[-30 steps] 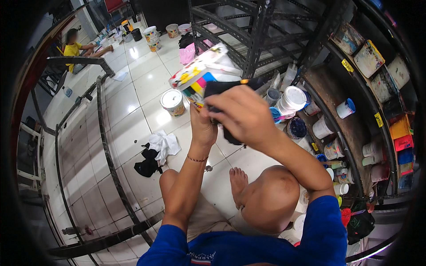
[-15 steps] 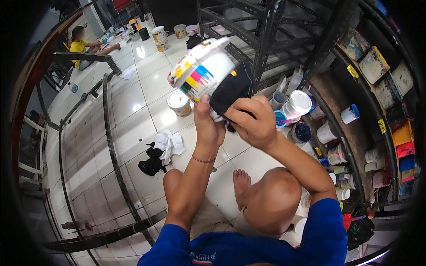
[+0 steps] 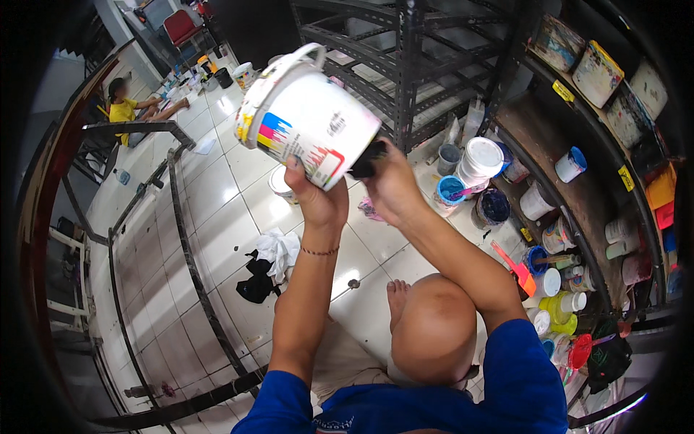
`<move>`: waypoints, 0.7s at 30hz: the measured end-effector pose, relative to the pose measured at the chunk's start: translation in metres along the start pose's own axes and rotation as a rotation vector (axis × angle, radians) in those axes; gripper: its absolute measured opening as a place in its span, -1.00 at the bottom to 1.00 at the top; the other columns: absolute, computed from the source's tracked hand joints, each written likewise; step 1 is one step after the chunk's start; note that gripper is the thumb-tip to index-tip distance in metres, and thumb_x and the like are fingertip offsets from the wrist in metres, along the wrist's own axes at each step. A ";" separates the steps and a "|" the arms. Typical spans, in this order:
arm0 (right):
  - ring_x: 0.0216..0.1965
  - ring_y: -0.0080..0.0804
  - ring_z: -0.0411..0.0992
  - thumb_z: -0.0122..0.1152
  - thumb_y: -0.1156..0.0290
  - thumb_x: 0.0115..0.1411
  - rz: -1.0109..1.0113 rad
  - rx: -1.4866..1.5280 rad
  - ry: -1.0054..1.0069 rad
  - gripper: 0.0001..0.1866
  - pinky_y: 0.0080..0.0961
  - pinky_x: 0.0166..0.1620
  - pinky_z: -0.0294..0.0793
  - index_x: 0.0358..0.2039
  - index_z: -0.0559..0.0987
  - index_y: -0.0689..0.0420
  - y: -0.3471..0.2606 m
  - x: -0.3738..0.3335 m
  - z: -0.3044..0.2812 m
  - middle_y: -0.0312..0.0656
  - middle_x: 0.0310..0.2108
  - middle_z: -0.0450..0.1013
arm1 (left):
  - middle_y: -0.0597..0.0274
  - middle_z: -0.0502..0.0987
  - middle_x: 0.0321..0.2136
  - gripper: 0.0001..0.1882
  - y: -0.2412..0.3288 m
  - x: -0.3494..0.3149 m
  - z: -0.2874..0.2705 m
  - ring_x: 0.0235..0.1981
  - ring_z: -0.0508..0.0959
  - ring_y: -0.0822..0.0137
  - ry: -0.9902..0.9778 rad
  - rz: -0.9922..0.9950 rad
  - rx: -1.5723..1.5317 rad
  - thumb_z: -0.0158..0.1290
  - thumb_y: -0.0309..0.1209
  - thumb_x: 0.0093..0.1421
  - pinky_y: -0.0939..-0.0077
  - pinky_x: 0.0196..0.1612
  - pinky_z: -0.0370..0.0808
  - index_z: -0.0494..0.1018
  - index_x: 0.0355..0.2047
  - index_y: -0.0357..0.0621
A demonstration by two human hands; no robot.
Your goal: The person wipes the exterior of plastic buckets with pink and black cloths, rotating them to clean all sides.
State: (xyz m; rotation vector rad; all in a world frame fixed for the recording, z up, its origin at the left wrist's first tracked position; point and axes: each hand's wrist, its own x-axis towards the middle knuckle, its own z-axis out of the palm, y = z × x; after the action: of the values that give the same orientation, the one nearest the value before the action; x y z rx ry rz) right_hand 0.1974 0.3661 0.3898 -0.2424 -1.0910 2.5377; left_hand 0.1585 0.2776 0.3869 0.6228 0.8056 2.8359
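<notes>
Left hand (image 3: 322, 204) grips tilted white bucket (image 3: 318, 116); right hand (image 3: 396, 186) clutches black cloth (image 3: 367, 160) against base. Hard push might slip bucket.

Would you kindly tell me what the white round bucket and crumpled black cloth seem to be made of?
The white round bucket is probably smooth, semi-glossy plastic, given its even wall and looped handle. The crumpled black cloth looks like matte fabric from its dull, bunched surface; fibre unclear.

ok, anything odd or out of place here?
Crumpled white cloth and black cloth lie loose on the floor, as if dropped. The white bucket in the left hand is tilted, its rim messily smeared yellow.
</notes>
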 end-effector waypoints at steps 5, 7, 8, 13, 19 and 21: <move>-0.34 -0.54 0.38 -0.06 0.58 0.29 0.114 -0.425 -0.274 -0.75 -0.62 -0.32 0.36 -0.04 0.44 0.30 -0.012 -0.027 0.018 -0.25 -0.26 0.45 | 0.18 0.51 0.03 -0.19 -0.005 0.023 -0.026 0.00 0.54 0.22 -0.025 -0.100 -0.029 0.01 0.27 0.15 0.28 0.05 0.52 0.27 0.20 -0.07; -0.33 -0.55 0.41 0.03 0.50 0.33 -0.172 -0.506 -0.329 -0.77 -0.55 -0.27 0.43 -0.05 0.44 0.32 -0.009 -0.024 0.016 -0.23 -0.28 0.47 | 0.18 0.52 0.02 -0.19 -0.005 0.021 -0.026 0.00 0.54 0.24 -0.009 -0.088 -0.040 0.03 0.26 0.15 0.29 0.07 0.51 0.30 0.18 -0.10; -0.33 -0.52 0.44 0.06 0.46 0.34 -0.304 -0.467 -0.386 -0.75 -0.45 -0.25 0.47 -0.05 0.43 0.34 -0.011 -0.024 0.017 -0.20 -0.29 0.49 | 0.18 0.52 0.01 -0.20 -0.003 0.019 -0.025 0.00 0.54 0.24 0.003 -0.084 -0.043 0.04 0.25 0.15 0.30 0.08 0.50 0.32 0.18 -0.11; -0.36 -0.08 0.49 0.18 0.50 0.21 -0.884 -0.987 -0.227 -0.84 -0.30 -0.29 0.46 -0.25 0.41 0.25 -0.013 -0.024 0.021 0.03 -0.39 0.44 | 0.18 0.49 0.05 -0.22 -0.006 0.015 -0.027 0.03 0.53 0.24 0.071 -0.006 -0.137 0.02 0.23 0.19 0.29 0.13 0.47 0.25 0.19 -0.11; -0.37 -0.28 0.48 0.16 0.53 0.23 -1.054 -0.844 -0.029 -0.84 -0.37 -0.28 0.46 -0.22 0.40 0.25 -0.026 0.003 0.023 -0.03 -0.39 0.46 | 0.20 0.35 0.20 0.02 0.022 0.010 -0.008 0.21 0.38 0.20 0.002 0.020 0.012 -0.04 0.45 0.07 0.16 0.29 0.28 0.12 0.31 -0.04; -0.27 -0.34 0.46 0.10 0.51 0.28 -0.835 -0.755 -0.055 -0.83 -0.41 -0.19 0.44 -0.15 0.40 0.26 -0.035 0.010 0.022 -0.06 -0.33 0.48 | 0.26 0.32 0.23 0.10 0.025 0.010 0.007 0.25 0.33 0.22 0.013 0.078 0.105 -0.04 0.52 -0.01 0.13 0.33 0.20 0.11 0.33 0.02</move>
State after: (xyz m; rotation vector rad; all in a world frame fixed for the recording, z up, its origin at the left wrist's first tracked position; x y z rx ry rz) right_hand 0.1905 0.3776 0.4299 0.0938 -1.6846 1.3524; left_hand 0.1523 0.2615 0.4089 0.6649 0.9583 2.8852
